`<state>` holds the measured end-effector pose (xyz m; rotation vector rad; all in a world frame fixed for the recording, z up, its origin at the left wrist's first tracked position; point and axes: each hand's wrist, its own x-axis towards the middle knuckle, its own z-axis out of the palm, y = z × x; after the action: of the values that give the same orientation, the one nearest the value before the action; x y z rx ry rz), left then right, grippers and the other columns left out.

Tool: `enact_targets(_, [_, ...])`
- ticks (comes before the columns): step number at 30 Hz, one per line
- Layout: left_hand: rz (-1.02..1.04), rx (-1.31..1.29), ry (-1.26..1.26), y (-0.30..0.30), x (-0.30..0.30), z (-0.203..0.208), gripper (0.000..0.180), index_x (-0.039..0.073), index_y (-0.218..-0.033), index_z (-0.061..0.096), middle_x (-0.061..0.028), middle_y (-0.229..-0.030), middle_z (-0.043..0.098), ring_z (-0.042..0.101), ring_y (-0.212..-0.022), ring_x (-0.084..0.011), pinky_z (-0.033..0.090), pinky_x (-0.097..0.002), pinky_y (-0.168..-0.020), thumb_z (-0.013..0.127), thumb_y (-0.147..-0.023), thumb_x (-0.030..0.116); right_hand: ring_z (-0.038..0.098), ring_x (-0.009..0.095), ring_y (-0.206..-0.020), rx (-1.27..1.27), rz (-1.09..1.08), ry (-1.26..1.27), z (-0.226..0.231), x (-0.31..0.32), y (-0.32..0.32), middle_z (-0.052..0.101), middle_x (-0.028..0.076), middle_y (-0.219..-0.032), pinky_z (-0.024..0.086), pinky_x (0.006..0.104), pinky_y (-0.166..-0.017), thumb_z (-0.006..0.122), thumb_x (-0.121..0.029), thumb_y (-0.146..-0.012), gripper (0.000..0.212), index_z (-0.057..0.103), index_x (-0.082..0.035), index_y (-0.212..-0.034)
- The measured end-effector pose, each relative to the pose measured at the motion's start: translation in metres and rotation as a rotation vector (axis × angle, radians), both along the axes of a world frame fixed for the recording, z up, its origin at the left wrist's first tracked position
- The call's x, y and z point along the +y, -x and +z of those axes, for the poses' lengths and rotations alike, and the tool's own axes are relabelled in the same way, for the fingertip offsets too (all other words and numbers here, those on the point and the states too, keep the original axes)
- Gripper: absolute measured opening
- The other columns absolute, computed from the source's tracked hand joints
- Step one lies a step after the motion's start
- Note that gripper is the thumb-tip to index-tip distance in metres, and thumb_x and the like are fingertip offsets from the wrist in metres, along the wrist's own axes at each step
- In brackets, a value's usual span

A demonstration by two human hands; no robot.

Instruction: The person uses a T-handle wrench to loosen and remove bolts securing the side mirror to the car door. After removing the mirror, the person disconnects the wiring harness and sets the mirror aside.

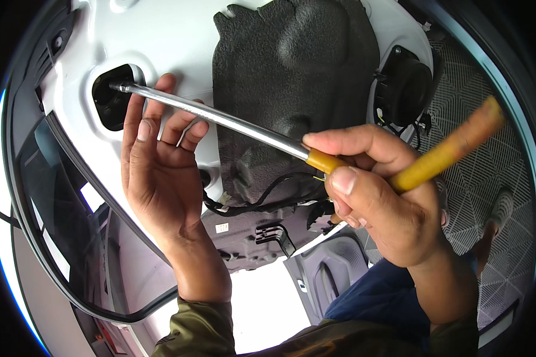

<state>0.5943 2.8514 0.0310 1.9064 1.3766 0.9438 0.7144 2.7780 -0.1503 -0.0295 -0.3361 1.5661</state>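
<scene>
My right hand (393, 196) is closed around the yellow-sleeved handle of an L-shaped socket wrench (232, 123). The tool's bright metal shaft slants up to the left, and its tip reaches into a dark hole (112, 107) in a white car door panel (173, 35). Beside that hole my left hand (164, 160) is raised with its fingers apart and slightly bent. The shaft crosses in front of its upper fingers; whether they touch it I cannot tell. What the tip meets inside the hole is too dark to make out.
A black moulded insulation pad (298, 77) covers the panel's middle, with a round black speaker (406, 86) to its right. Dark wiring (262, 205) runs below the pad. The window frame curves along the left. Another person's foot (501, 208) stands on the patterned floor at right.
</scene>
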Motion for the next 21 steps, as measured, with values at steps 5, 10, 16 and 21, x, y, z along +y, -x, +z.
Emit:
enact_targets(5, [-0.020, 0.001, -0.007, -0.009, 0.004, 0.007, 0.047, -0.010, -0.135, 0.028, -0.0328, -0.130, 0.044, 0.061, -0.102, -0.0364, 0.057, -0.0397, -0.081, 0.041, -0.096, 0.013, 0.041, 0.001, -0.052, 0.013, -0.026, -0.011, 0.007, 0.007, 0.004, 0.051, 0.001, -0.067, 0.037, 0.0176, -0.046, 0.046, -0.004, -0.091, 0.028, 0.053, 0.006, -0.116])
enact_targets(10, [-0.029, -0.032, 0.032, -0.008, 0.004, 0.011, 0.045, -0.009, -0.134, 0.027, -0.0327, -0.129, 0.044, 0.060, -0.105, -0.0370, 0.057, -0.0405, -0.084, 0.039, -0.096, 0.012, 0.042, 0.002, -0.054, 0.014, -0.113, -0.007, 0.016, 0.007, 0.011, 0.051, 0.000, -0.067, 0.037, 0.0172, -0.047, 0.048, -0.003, -0.091, 0.027, 0.054, 0.004, -0.116])
enact_targets(16, [-0.046, -0.112, 0.067, -0.004, 0.003, 0.023, 0.045, -0.009, -0.133, 0.027, -0.0315, -0.129, 0.045, 0.060, -0.106, -0.0344, 0.057, -0.0393, -0.086, 0.040, -0.096, 0.011, 0.041, 0.001, -0.054, -0.018, -0.150, -0.020, 0.031, 0.001, 0.002, 0.050, 0.000, -0.067, 0.036, 0.0171, -0.047, 0.047, -0.003, -0.092, 0.027, 0.053, 0.005, -0.117])
enact_targets(21, [-0.041, -0.122, 0.065, 0.002, 0.003, 0.020, 0.044, -0.010, -0.133, 0.030, -0.0295, -0.129, 0.046, 0.059, -0.108, -0.0329, 0.054, -0.0385, -0.090, 0.041, -0.096, 0.010, 0.038, 0.001, -0.050, 0.036, -0.011, 0.005, 0.030, 0.000, 0.001, 0.050, 0.001, -0.066, 0.035, 0.0172, -0.045, 0.046, -0.004, -0.093, 0.028, 0.052, 0.005, -0.119])
